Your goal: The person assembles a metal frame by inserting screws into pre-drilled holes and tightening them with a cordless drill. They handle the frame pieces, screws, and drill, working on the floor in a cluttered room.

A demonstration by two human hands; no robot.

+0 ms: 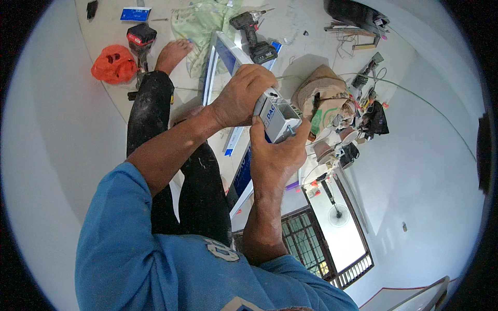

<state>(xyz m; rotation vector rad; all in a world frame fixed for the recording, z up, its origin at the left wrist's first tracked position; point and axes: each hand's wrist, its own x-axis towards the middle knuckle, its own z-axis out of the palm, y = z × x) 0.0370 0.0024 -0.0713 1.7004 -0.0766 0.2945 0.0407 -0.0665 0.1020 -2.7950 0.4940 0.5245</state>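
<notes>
A white metal profile (282,115) with a hollow, open end and blue protective film rises toward me from the floor area. My left hand (244,93) is closed over its upper edge, fingers curled round the far side. Around the open end, my right hand (280,155) has its thumb and forefinger spread to either side and pressed on it. A small bluish screw-like piece (291,130) shows at that end, close to the right forefinger. Below the hands, more white and blue framing (208,78) stretches between my legs; how it joins the held profile is partly hidden.
A cordless drill (253,39) with a bit lies beyond my hands, by a pale green cloth (199,26). Left of my foot are another power tool (141,41) and an orange plastic bag (114,63). At right stands a brown sack (321,90) beside cluttered tools and a cable (436,103).
</notes>
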